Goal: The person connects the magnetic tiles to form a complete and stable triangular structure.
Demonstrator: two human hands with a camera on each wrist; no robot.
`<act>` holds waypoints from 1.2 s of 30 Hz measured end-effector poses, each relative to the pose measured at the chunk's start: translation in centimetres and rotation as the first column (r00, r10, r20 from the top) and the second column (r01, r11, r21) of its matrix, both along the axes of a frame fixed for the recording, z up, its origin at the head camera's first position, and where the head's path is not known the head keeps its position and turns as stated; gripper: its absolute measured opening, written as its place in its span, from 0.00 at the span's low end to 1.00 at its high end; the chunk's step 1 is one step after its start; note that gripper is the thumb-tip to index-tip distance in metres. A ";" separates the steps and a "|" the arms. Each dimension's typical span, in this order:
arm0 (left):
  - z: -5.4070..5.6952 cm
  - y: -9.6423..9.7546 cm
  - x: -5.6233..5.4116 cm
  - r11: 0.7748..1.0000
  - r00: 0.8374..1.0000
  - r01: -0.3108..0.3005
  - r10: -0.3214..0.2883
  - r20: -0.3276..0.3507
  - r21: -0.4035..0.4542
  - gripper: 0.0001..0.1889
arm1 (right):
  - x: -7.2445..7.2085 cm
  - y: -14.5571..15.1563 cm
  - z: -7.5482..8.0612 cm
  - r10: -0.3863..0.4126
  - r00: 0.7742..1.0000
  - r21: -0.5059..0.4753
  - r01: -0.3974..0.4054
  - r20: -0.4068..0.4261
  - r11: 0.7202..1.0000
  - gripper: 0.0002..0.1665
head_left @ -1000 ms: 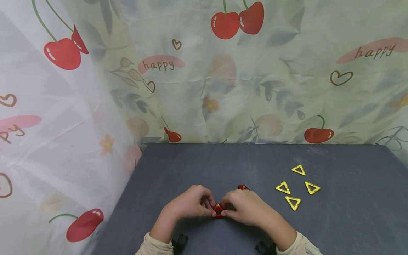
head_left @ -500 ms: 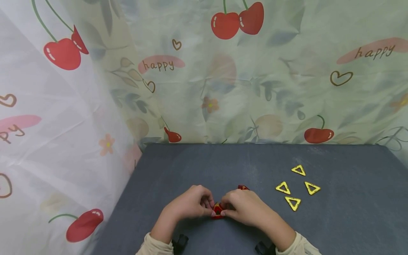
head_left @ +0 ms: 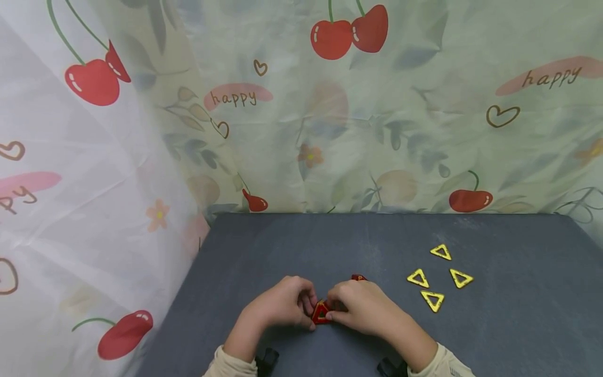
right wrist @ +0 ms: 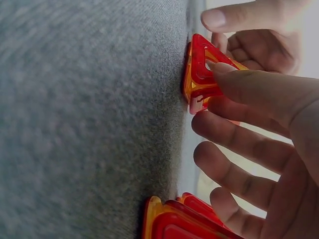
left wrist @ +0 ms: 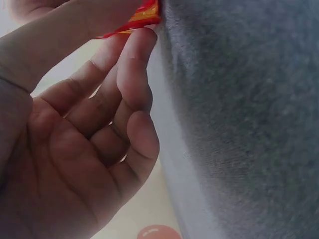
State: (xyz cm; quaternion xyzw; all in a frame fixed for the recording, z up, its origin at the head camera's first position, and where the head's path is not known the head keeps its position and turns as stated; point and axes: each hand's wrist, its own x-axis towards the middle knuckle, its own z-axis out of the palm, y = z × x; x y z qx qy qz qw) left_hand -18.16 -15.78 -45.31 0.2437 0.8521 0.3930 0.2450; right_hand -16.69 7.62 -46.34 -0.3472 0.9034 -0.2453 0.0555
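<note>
Between both hands on the table (head_left: pixel 301 246), a small tent of red triangular magnetic tiles (head_left: pixel 321 313) stands with an open triangle facing front. My right hand (head_left: pixel 363 306) pinches it: the right wrist view puts the thumb (right wrist: pixel 227 69) on the front tile (right wrist: pixel 199 62) and the index finger behind. The other right fingers are spread below. On the tent's left side is my left hand (head_left: pixel 285 301), its curled fingertips (left wrist: pixel 137 42) against the red and orange edge (left wrist: pixel 144 20). The left thumb lies close by the front left corner.
Another red tile piece (head_left: pixel 358 277) stands just behind my right hand, larger in the right wrist view (right wrist: pixel 184 224). Several yellow triangular tiles (head_left: pixel 432 300) lie flat on the right. A printed curtain (head_left: pixel 301 115) hangs along the table's back and left.
The tent's front triangle has come up to stand upright. My left thumb has drawn slightly left and down from it; the right hand has stayed in place.
</note>
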 end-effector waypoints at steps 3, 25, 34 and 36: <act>-0.2 0.1 0.0 1.000 1.000 -0.002 0.002 0.006 -0.012 0.15 | -0.1 0.1 -0.1 0.001 1.000 0.017 -0.001 -0.001 1.000 0.14; -0.5 0.6 0.1 0.998 0.998 0.016 -0.020 -0.053 -0.064 0.14 | 0.1 -0.1 -0.2 -0.048 0.998 0.073 0.050 -0.028 0.996 0.17; -0.4 0.7 0.2 0.996 0.995 0.044 -0.050 -0.085 -0.073 0.15 | 0.2 -0.2 0.0 -0.039 0.999 0.077 0.041 -0.032 0.996 0.18; -0.5 0.6 0.1 0.996 0.993 0.063 -0.068 -0.095 -0.063 0.15 | 0.2 -0.2 0.1 -0.037 0.999 0.073 0.039 -0.032 0.997 0.19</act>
